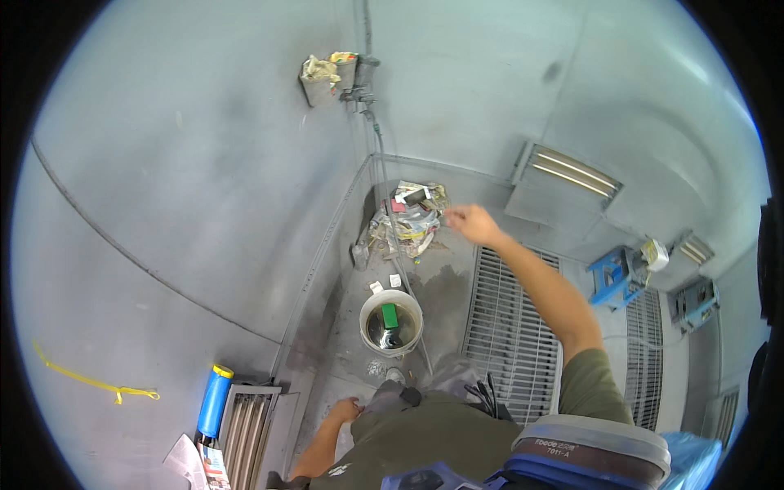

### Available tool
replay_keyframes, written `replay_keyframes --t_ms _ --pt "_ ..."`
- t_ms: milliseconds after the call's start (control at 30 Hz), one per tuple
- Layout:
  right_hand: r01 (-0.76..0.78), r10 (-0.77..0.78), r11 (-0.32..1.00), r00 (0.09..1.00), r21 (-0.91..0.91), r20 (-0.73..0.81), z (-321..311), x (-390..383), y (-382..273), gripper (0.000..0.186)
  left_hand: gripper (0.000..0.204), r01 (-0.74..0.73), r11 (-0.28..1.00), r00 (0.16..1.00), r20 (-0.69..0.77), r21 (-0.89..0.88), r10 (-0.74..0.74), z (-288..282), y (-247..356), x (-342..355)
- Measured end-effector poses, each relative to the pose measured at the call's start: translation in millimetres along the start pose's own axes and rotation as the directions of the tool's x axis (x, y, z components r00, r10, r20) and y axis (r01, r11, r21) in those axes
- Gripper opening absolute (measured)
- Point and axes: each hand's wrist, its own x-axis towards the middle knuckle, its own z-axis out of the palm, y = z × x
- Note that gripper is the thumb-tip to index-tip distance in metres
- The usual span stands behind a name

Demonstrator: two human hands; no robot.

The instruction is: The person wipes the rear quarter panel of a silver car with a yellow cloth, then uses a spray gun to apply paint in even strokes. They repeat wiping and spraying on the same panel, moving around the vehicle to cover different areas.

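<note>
My right arm reaches forward, and my right hand (475,224) is closed, its fingers curled together beside a heap of crumpled paper and plastic rubbish (415,230) in the corner. What the fingers hold, if anything, is too small to make out. My left hand (347,409) hangs low beside my leg, near the floor in this view; its fingers are too small and partly hidden to read. Between my feet and the heap stands a white bucket (365,327) of dark water. A green block (389,316) is inside it.
A hose (390,204) runs down the corner past the bucket. Floor grates (514,327) lie to the right, with a blue step stool (618,276) beyond. Holders with rags (320,80) hang on the wall. A blue roll (215,400) is at lower left. A respirator (588,449) shows at the lower edge.
</note>
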Motion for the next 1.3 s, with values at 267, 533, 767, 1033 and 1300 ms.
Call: replay_keyframes --t_ms 267,533,767,1033,1300 --pt "0.43 -0.442 0.87 0.897 -0.242 0.005 -107 349 -85 0.05 0.041 0.062 0.893 0.829 -0.475 -0.447 -0.295 -23 72 23" --pt "0.628 -0.672 0.649 0.738 -0.431 0.063 -90 625 -133 0.063 0.025 -0.044 0.016 0.234 -0.026 -0.999 -0.972 153 233 -10" --pt "0.601 -0.577 0.672 0.791 -0.433 0.204 -89 702 -137 0.037 0.031 0.034 0.026 0.319 -0.014 -0.999 -0.948 131 433 108" --pt "0.67 -0.612 0.246 0.668 0.701 -0.423 -168 573 -155 0.032 0.039 0.646 0.05 0.176 0.084 -0.762 -0.981 122 459 34" --pt "-0.28 -0.868 0.388 0.208 0.878 0.45 -76 227 -177 0.023 0.106 -0.712 0.565 -0.042 -0.778 -0.417 -0.627 -174 467 -17"
